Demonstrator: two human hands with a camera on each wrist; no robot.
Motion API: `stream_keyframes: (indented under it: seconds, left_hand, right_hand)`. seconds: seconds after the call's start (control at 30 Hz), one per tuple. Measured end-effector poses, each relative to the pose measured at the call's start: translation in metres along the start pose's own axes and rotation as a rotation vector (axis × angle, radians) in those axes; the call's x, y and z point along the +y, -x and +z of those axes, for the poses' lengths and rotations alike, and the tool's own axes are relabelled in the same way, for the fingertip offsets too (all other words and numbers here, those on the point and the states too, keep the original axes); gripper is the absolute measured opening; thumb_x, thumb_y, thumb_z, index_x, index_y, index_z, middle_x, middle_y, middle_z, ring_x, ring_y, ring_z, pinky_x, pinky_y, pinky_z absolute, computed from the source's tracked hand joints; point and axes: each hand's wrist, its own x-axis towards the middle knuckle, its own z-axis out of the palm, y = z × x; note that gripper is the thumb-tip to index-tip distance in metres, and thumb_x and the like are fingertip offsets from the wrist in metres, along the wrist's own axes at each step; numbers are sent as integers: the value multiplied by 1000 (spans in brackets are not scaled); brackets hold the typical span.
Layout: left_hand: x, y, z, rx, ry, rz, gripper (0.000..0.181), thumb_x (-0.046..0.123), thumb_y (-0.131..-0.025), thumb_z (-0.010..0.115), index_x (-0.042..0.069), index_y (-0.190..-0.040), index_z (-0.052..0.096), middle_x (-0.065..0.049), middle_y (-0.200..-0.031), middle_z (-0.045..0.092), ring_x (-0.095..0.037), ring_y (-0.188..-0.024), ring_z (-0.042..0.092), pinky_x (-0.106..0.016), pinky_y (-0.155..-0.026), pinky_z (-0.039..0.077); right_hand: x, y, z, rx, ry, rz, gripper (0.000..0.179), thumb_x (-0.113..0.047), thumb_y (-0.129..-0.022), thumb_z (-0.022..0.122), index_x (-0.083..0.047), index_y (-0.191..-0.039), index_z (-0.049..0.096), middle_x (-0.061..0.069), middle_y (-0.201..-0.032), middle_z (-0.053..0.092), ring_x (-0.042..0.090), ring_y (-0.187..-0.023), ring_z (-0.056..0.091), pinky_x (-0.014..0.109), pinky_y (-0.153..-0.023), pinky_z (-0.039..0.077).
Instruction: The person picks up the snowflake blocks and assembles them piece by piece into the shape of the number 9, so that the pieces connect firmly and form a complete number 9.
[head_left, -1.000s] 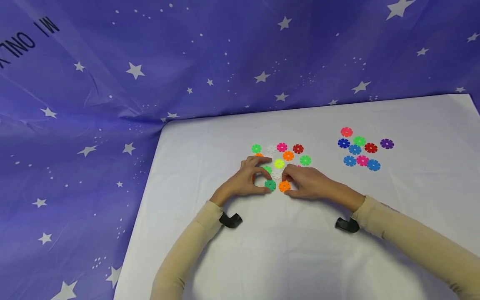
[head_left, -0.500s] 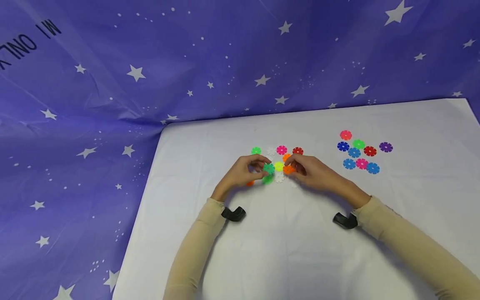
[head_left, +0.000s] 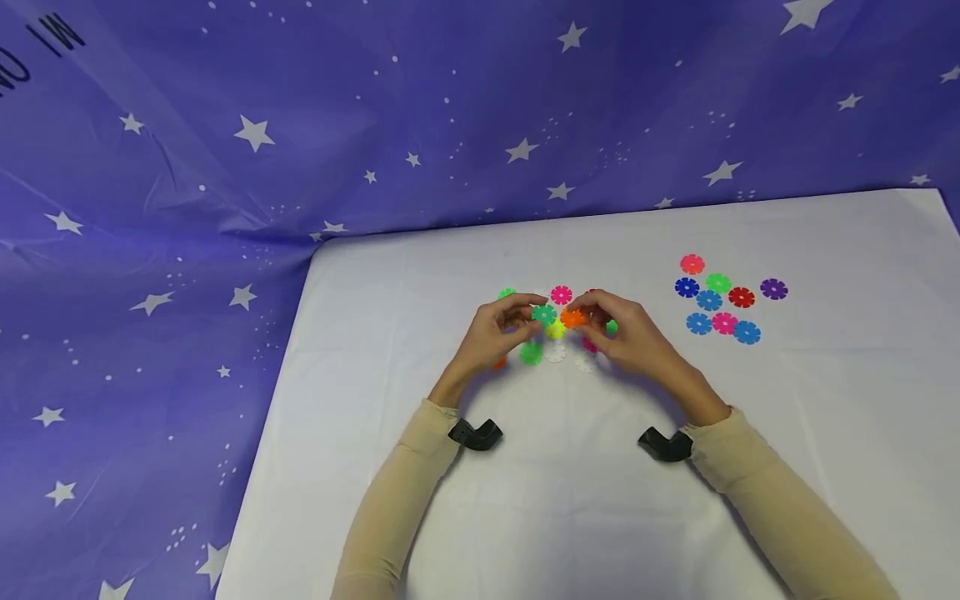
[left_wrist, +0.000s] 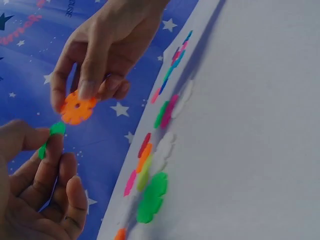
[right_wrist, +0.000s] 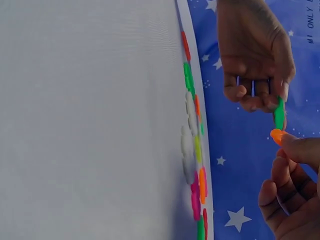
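My left hand pinches a green notched plastic disc between thumb and index finger. An orange disc of the same snowflake-like kind is pinched in my right hand. Both discs are held up above the table, edge close to edge. In the left wrist view the orange disc faces the camera with its centre hole showing, while the green disc is partly covered by fingers. From the right wrist, the green disc appears edge-on, right at the orange disc.
Loose discs lie under and around the hands, among them a pink disc, a light green disc and a white disc. Another group, with a purple disc, lies farther right on the white-covered table. A starry purple cloth hangs behind.
Both hands have lifted the green and orange discs off the table and moved them away from the body. The two discs have come closer together.
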Motion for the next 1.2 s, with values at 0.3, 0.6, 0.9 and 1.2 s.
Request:
stream_keyframes:
  seconds: [0.3,0.6,0.9,1.2]
  left_hand:
    - [-13,0,6,23,64,-73,35,5,-93,66,-2,-127,62,-16,-105,61,-14,-88,59,-23,-80,51]
    - [-8,0,7,-21,113,-153,36,7,-93,66,2,-129,63,-12,-99,60,-21,-81,58,-34,-74,48]
    - [-2,2,4,-65,6,-131,33,10,-91,69,6,-124,67,-10,-94,64,-37,-84,61,-24,-72,50]
    - [2,2,5,-89,-36,-119,34,11,-92,69,6,-125,66,-11,-95,66,-35,-87,65,-25,-74,49]
  right_hand:
    - [2,1,9,21,-35,-23,39,15,-76,74,-1,-110,64,6,-91,66,10,-71,55,13,-70,48]
    - [3,3,8,82,-6,-49,38,16,-73,76,1,-107,66,7,-90,67,12,-72,61,9,-74,49]
    - [3,4,10,99,25,-107,35,15,-69,80,-2,-98,69,6,-88,69,13,-71,63,7,-74,48]
    - [1,6,13,114,27,-100,32,15,-70,79,-1,-96,70,6,-88,69,15,-71,65,7,-73,48]
